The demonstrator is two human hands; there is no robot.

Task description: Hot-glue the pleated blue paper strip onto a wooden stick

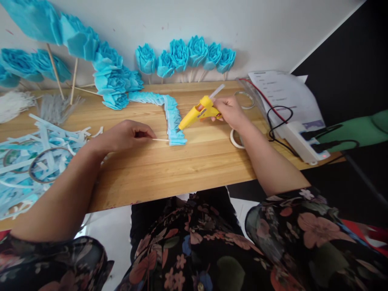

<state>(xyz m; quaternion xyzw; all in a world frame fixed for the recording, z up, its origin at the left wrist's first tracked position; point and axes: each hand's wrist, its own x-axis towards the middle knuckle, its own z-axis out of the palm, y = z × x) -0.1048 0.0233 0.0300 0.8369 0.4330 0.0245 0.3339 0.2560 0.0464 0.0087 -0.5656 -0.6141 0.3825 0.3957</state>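
My left hand (pixel 129 134) pinches a thin wooden stick (pixel 160 140) above the table. The stick's far end meets the lower end of a pleated blue paper strip (pixel 172 115), which bends back toward the paper flowers. In my right hand (pixel 229 111) is a yellow hot glue gun (pixel 197 113), its fingers wrapped round the handle. A clear glue stick (pixel 218 90) pokes out of the gun's rear. The nozzle points down and left, at the strip's edge near its lower end; whether it touches the paper I cannot tell.
Blue paper flowers (pixel 180 55) on sticks lean along the wall. Paper scraps (pixel 45 161) heap at the left, with a tape ring (pixel 50 165) on them. Another tape roll (pixel 236 139) lies by my right forearm. A white power strip (pixel 303 143) with black cables and printed sheets (pixel 281 91) sit right.
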